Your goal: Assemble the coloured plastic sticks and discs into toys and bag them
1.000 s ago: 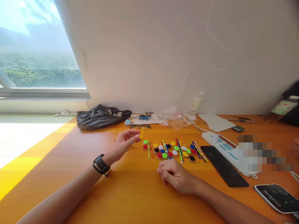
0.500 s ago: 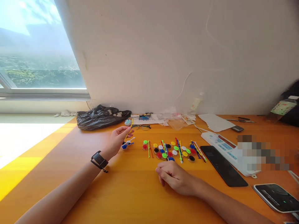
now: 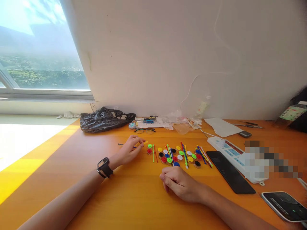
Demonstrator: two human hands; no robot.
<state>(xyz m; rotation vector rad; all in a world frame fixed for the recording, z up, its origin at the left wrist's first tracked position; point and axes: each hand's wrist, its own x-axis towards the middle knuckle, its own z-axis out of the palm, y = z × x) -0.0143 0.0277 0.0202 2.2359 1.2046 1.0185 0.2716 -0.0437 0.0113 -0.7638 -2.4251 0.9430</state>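
My left hand [image 3: 131, 150], with a dark watch on its wrist, is low over the table with its fingers closed on a yellow plastic arrow [image 3: 146, 142]. Only the arrow's tip shows past the fingertips. Part of a blue plastic arrow [image 3: 120, 144] shows behind that hand; the rest is covered. To the right lie a green arrow [image 3: 153, 154], a green disc [image 3: 150, 146] and a red disc [image 3: 149, 151] on a clear base. My right hand [image 3: 181, 183] rests on the table in a loose fist, just in front of a blue disc [image 3: 176, 164]; whether it holds anything is hidden.
Several more coloured discs and arrows [image 3: 184, 155] spread to the right. Beyond them are a black phone [image 3: 230, 172] and a white power strip [image 3: 233, 153]. Glasses [image 3: 145, 130], a black plastic bag [image 3: 103, 121] and papers [image 3: 223, 127] lie toward the wall.
My left hand has come down and to the right with the yellow arrow, from upright to nearly flat near the table. My right hand has stayed in place.
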